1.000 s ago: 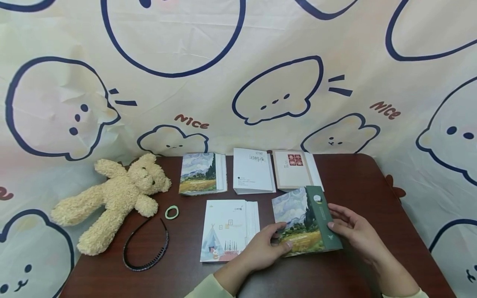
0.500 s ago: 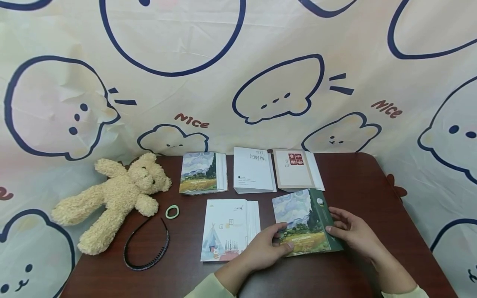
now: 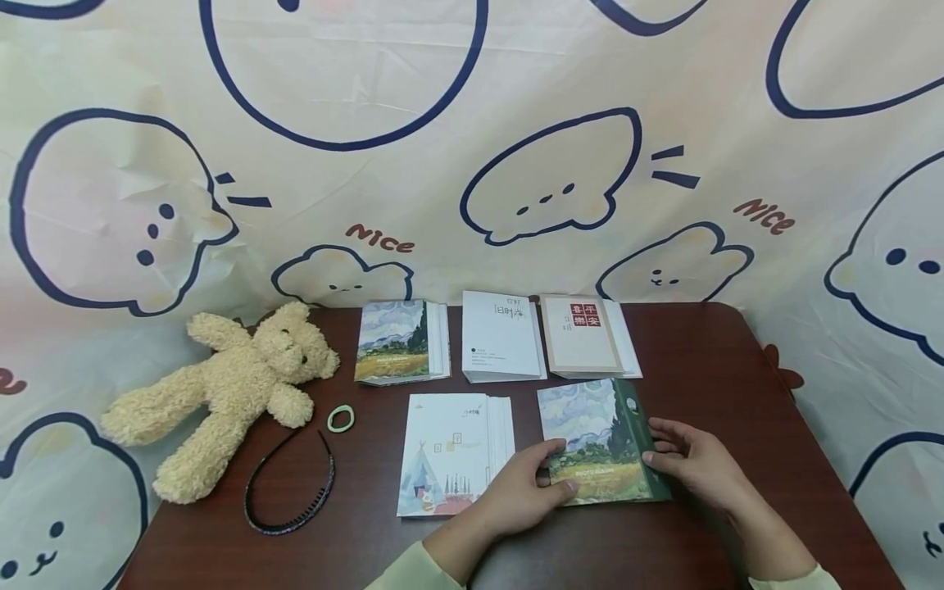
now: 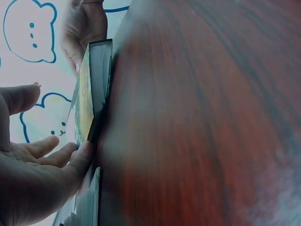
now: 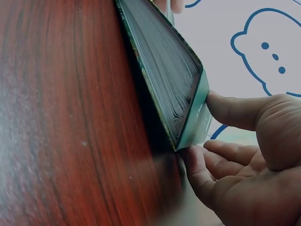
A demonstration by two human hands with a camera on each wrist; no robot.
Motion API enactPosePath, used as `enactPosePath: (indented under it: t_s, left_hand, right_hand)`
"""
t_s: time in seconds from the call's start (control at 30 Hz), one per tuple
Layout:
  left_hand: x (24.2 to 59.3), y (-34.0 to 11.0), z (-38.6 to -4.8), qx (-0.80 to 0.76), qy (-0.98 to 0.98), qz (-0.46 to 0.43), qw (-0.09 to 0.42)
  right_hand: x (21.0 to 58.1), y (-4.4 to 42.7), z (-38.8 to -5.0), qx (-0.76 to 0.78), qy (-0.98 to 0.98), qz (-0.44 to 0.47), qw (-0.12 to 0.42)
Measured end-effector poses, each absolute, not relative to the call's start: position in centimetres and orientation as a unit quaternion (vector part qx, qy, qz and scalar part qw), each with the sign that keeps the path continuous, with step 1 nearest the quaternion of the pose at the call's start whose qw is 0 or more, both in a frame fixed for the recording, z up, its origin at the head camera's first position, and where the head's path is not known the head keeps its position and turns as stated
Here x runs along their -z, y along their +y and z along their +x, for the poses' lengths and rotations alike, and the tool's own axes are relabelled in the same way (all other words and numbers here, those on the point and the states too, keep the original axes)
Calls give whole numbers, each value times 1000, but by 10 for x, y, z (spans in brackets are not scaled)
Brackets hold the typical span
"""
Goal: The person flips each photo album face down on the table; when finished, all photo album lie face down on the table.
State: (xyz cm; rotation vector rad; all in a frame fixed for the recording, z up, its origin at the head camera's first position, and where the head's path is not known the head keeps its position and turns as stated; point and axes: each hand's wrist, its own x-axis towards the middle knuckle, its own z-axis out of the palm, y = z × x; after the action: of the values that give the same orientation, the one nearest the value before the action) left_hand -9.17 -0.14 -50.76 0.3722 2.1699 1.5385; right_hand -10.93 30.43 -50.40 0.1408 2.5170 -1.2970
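A thick photo album (image 3: 590, 442) with a landscape painting on its cover and a green spine lies at the right front of the table. My right hand (image 3: 701, 471) grips its spine side, the thumb on the upper spine edge and fingers at the lower edge, as the right wrist view shows. The white page edges (image 5: 162, 56) face that camera. My left hand (image 3: 519, 487) is at the album's left edge. Its lower fingers (image 4: 82, 157) touch that edge, while the thumb (image 4: 23, 99) stands apart above the cover.
A white album (image 3: 446, 459) with a tent drawing lies left of my left hand. Behind stand a painted album (image 3: 392, 340), a white one (image 3: 500, 336) and a beige one (image 3: 578, 336). A teddy bear (image 3: 243, 393), green hair tie (image 3: 341, 419) and black headband (image 3: 291, 524) lie left.
The album's green spine has turned downward to the right, so less of it shows and the cover faces up more. My right hand has moved slightly down with it; my left hand has stayed.
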Motion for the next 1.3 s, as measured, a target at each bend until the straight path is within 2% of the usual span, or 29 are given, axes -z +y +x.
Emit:
enactPosePath:
  t_s: [0.73,1.03,1.3]
  left_hand:
    - [500,-19,-93,-556,785,166,218]
    - [496,-35,-96,-579,776,171,184]
    - [492,-52,-97,-585,777,152,174]
  right_hand:
    - [497,276,-102,429,897,66,90]
    - [489,257,-101,429,902,19,30]
    - [490,240,-104,457,889,-8,26]
